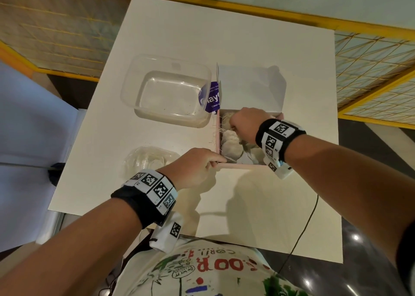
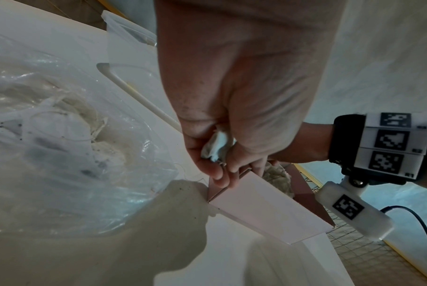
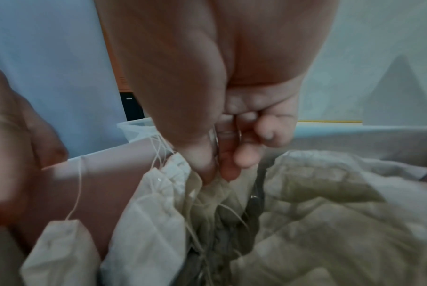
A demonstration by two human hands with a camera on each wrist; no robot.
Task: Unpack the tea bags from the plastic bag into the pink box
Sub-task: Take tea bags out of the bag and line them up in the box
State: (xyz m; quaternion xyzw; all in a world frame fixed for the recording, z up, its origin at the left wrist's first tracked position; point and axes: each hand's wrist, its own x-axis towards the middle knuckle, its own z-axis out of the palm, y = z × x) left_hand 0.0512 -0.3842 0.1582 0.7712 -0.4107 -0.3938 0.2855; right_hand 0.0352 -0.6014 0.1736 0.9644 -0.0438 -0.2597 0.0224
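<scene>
The pink box (image 1: 233, 166) stands open mid-table, its white lid (image 1: 251, 89) folded back. Several pale tea bags (image 1: 231, 143) with strings lie inside. My right hand (image 1: 237, 125) reaches down into the box. In the right wrist view its thumb and fingers (image 3: 214, 174) pinch the top of a tea bag (image 3: 183, 174) in the heap. My left hand (image 1: 213, 161) pinches the box's near-left corner (image 2: 222, 185), with a crumpled white wad (image 2: 218, 147) tucked in its palm. The clear plastic bag (image 1: 150, 161) lies just left of that hand, with tea bags (image 2: 60, 135) showing inside.
A clear plastic tub (image 1: 168, 91) stands behind the bag, touching the box's left side, with a purple label (image 1: 212, 97) between them. A black cable (image 1: 301, 235) hangs off the table's near right edge. Yellow mesh panels (image 1: 370, 71) surround the white table (image 1: 247, 206).
</scene>
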